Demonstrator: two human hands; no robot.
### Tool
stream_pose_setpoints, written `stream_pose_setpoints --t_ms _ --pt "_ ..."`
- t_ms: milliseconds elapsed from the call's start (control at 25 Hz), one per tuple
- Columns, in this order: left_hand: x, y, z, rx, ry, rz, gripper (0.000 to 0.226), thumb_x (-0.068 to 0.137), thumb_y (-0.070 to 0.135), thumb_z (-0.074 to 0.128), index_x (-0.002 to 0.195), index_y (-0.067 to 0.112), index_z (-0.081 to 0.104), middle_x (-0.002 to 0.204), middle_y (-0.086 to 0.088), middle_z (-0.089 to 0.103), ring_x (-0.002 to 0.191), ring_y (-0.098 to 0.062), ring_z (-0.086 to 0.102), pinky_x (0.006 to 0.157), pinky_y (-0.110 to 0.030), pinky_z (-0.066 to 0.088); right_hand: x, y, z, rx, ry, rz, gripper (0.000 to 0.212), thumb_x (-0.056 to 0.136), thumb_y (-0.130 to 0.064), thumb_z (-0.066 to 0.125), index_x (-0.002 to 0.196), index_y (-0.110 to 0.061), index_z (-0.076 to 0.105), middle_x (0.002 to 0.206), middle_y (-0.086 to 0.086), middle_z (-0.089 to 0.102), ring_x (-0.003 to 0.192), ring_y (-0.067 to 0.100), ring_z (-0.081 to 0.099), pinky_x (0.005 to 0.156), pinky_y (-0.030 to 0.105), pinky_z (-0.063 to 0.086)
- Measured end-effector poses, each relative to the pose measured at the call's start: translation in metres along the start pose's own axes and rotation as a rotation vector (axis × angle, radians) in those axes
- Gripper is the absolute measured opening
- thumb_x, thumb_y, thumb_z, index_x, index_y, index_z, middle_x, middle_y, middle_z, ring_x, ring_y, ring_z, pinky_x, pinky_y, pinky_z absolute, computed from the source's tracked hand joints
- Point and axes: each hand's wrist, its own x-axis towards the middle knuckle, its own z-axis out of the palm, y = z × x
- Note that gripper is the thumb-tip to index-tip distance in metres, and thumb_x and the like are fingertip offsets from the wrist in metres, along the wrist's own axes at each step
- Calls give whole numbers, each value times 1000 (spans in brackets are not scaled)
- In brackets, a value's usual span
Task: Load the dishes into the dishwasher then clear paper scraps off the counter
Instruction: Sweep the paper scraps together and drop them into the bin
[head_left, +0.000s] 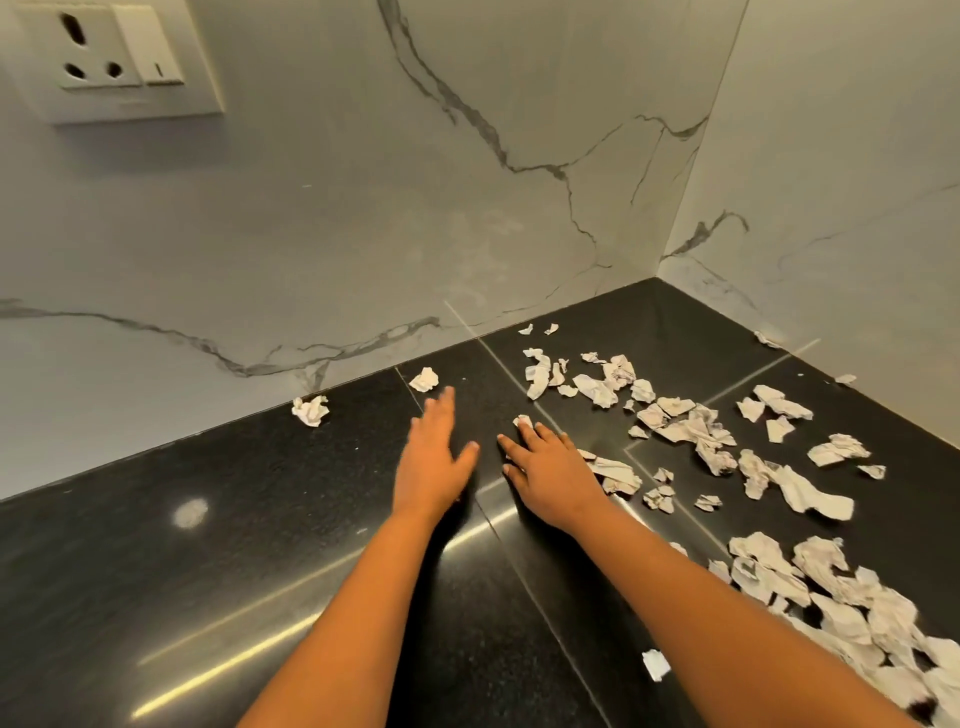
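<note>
Head view: both hands reach out low over the black counter (208, 571). The left hand (434, 457) has straight fingers and holds nothing; a scrap (424, 379) sits just past its tips. The right hand (553, 475) is spread wide and holds nothing (one small bit (522, 421) touches a fingertip). Most scraps (696, 431) lie to the right, near the corner.

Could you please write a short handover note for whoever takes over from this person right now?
Left hand: open, low over the black counter, holding nothing.
Right hand: open, fingertips at a small scrap.
Paper scraps are scattered over the counter's right side, with a pile nearer. Two stray scraps lie by the wall.
Done: dishes and dishwasher are out of view, so this cannot be checked.
Left: clear all the scraps.
</note>
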Motion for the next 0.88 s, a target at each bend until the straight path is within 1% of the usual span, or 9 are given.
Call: stream_pose_setpoints --t_ms 80,120,200,280,360,480,720,800,880 --pt "11 -22 -24 104 366 -136 75 88 31 57 149 16 16 157 -10 15 145 -28 4 118 -48 15 11 -2 1 -27 13 19 51 98 -43 27 146 -24 26 156 7 15 143 28 13 115 48 10" --pt "18 -37 -36 182 470 -242 77 86 36 59 148 10 21 155 -15 19 145 -33 7 117 -50 15 16 -3 0 -40 32 21 52 98 -45 27 145 -23 27 155 8 16 143 28 13 115 48 9" --pt "31 -66 -55 236 479 -445 85 81 45 63 145 6 23 151 -20 25 142 -40 12 116 -51 16 28 -6 -1 -35 45 14 54 98 -46 27 146 -23 24 155 8 16 143 28 11 116 47 9" --pt "42 -85 -60 310 345 -477 89 81 52 61 146 6 22 150 -19 26 141 -40 16 116 -48 16 38 -6 0 -13 3 10 53 99 -44 23 148 -24 17 157 7 12 144 27 6 116 47 7" --pt "54 -91 -54 404 221 -361 89 81 57 57 147 9 22 152 -15 27 142 -35 19 117 -46 17 41 -5 4 3 -33 23 53 99 -44 17 149 -26 9 158 2 5 145 24 -1 116 48 3" --pt "64 -72 -30 426 88 -106 87 81 61 54 147 14 23 152 -9 28 142 -28 23 118 -43 18 27 8 6 23 -48 92 59 97 -52 14 149 -27 0 158 -5 -3 145 22 -6 116 48 -1" --pt "33 16 54 500 -248 428 84 84 68 40 150 27 8 158 3 14 146 -20 9 119 -42 6 -46 59 -1 24 -128 330 66 93 -60 11 147 -31 -11 156 -9 -14 144 20 -13 115 52 -4" --pt "28 27 68 487 -274 476 85 83 69 40 150 30 3 159 4 5 146 -17 0 119 -43 1 -67 70 -4 11 -176 387 67 91 -62 11 146 -31 -14 155 -10 -17 143 19 -14 114 53 -4" --pt "38 26 66 372 -146 293 94 80 70 44 150 26 -1 159 -2 -5 146 -23 -7 116 -44 -4 -78 75 -7 -4 -215 406 68 91 -62 10 146 -30 -15 154 -9 -19 144 21 -14 115 53 -3"
